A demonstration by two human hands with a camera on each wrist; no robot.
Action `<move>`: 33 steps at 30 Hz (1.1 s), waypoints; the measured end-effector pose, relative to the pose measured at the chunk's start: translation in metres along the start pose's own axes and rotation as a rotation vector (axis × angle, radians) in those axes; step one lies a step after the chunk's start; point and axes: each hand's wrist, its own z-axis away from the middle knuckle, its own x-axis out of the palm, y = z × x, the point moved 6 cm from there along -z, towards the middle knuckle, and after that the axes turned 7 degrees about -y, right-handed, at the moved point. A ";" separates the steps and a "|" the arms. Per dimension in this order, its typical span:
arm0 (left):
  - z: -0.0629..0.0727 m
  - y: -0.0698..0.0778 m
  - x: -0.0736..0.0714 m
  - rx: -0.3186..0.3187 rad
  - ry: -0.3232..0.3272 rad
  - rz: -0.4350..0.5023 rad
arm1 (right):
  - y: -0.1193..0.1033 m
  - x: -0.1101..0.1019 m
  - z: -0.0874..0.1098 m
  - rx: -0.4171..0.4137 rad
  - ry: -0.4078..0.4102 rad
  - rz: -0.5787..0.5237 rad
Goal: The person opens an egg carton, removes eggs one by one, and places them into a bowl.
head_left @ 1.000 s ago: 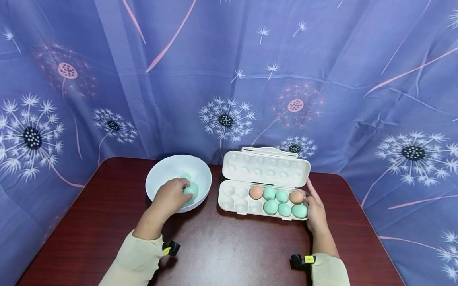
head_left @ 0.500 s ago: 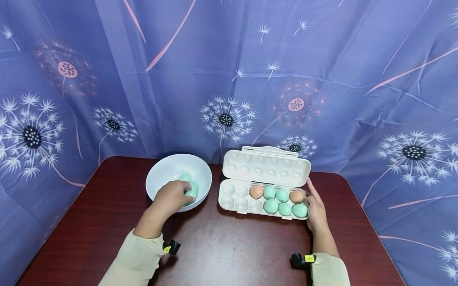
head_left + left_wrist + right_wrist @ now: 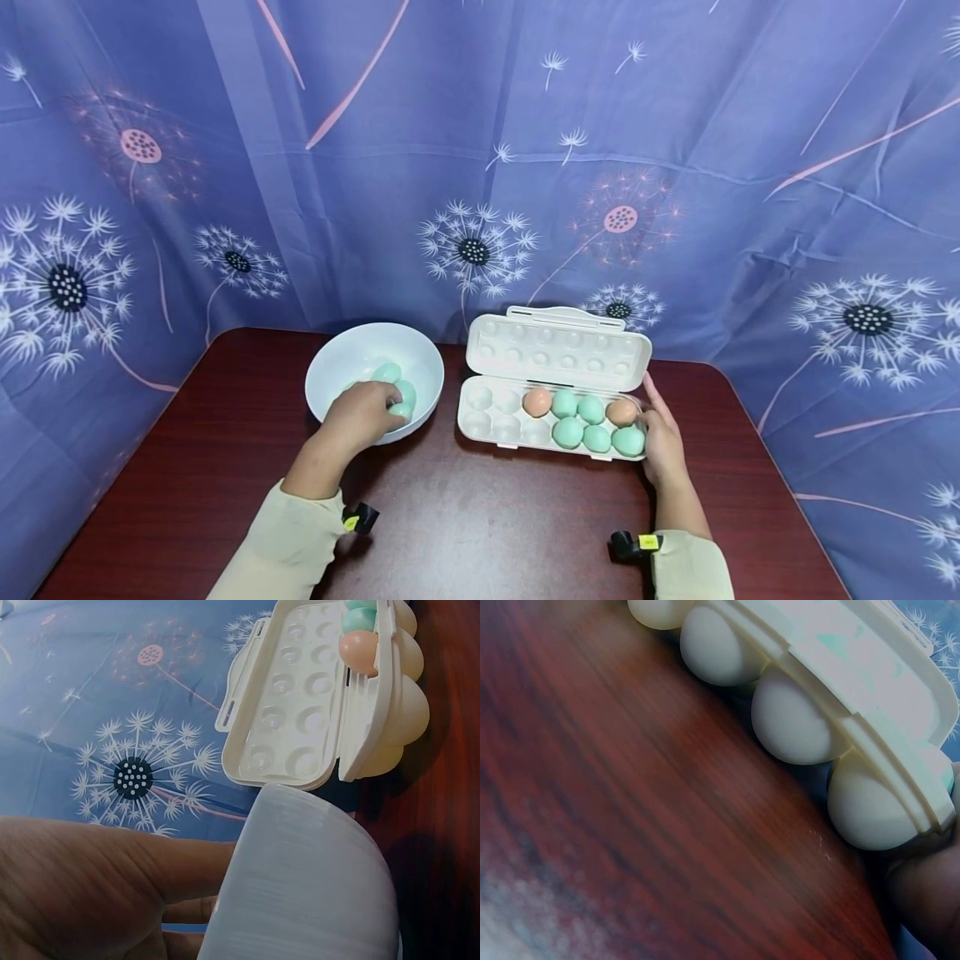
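Note:
My left hand (image 3: 362,414) reaches into a white bowl (image 3: 337,354), with thumb and fingers about a pale green egg (image 3: 401,411). Two more green eggs lie close by, one egg (image 3: 406,392) beside the fingers and another egg (image 3: 387,372) behind. In the left wrist view the bowl's wall (image 3: 307,877) hides the fingertips. My right hand (image 3: 663,442) grips the right end of an open cream egg carton (image 3: 517,383), one finger up along the lid. Several green eggs and two brown eggs, one a brown egg (image 3: 537,402), sit toward its right; the left cups are bare.
Both containers stand on a dark red wooden table (image 3: 480,508), the bowl left of the carton. A blue dandelion-print cloth (image 3: 360,217) hangs right behind them. The carton's lid (image 3: 558,354) leans back near the cloth. Rounded cups (image 3: 795,716) bulge beneath the carton.
My left fingers have shifted from one green egg to another lower in the bowl, and the eggs there have moved slightly apart. The right hand and carton stay put.

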 end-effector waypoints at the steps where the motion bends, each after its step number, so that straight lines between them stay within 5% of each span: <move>1: 0.000 0.000 0.000 0.000 -0.002 -0.003 | 0.000 0.000 0.000 0.005 0.001 0.004; 33: -0.010 -0.007 0.010 0.029 0.015 -0.030 | 0.000 0.001 0.001 0.006 0.007 -0.017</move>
